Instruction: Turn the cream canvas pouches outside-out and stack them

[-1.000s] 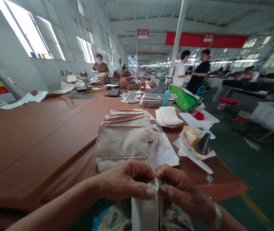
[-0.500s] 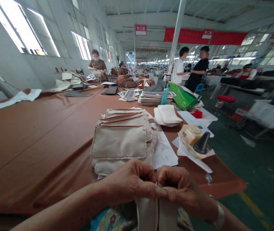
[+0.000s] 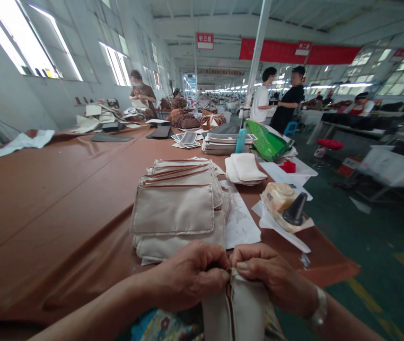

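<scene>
Between my hands hangs a cream leather piece (image 3: pixel 248 308) with a brown-edged seam or slit down its middle. My left hand (image 3: pixel 197 272) pinches its top edge on the left of the seam. The fingers of my right hand (image 3: pixel 267 270) are closed on the top edge just right of it, thumb on top. Both hands nearly touch at the fingertips, low in the view. Right beyond them lies a stack of cream leather pouches (image 3: pixel 173 208) with brown edges.
A brown sheet (image 3: pixel 63 189) covers the table. White paper (image 3: pixel 241 218), cream pieces (image 3: pixel 246 168), a black cone-shaped object (image 3: pixel 295 209) on a tray and a blue-green bottle (image 3: pixel 241 141) lie beyond. Two people stand talking at the back right; another person works at the back left.
My right thumb has shifted up and right, and the fingertips have parted slightly, showing more of the piece's top edge and seam. The view has turned slightly.
</scene>
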The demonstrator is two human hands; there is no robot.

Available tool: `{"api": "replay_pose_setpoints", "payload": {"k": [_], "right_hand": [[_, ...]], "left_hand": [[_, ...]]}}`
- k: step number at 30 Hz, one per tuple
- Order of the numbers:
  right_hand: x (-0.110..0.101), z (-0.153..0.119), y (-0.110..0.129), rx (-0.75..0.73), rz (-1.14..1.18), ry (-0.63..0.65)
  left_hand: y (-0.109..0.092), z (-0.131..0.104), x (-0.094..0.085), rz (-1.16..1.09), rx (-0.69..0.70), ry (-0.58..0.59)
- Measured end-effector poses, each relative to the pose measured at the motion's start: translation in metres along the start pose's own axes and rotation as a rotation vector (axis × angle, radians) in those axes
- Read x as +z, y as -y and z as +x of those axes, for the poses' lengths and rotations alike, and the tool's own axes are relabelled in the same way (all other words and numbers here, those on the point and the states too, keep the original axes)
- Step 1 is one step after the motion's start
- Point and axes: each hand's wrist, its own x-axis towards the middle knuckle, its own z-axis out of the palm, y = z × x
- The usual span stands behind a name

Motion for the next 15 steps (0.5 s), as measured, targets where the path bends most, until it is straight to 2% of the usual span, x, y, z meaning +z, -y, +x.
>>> {"api": "replay_pose_setpoints", "payload": {"k": [3,6,12,15], "right_hand": [[0.005,-0.002,0.008,-0.04,-0.17,-0.03],[0.01,-0.003,0.01,-0.027,-0.286,-0.043],[0.015,0.0,0.01,0.096,-0.198,-0.155],[0.017,0.001,0.014,0.129,-0.15,-0.197]], "left_hand": [[-0.002,-0.001,0.003,0.185,0.05,-0.055],[-0.001,-0.001,0.004,0.237,0.062,-0.104],[0.002,-0.004,-0.009,0.028,0.009,-0.091],[0.002,-0.005,-0.013,0.019,-0.001,-0.089]]}}
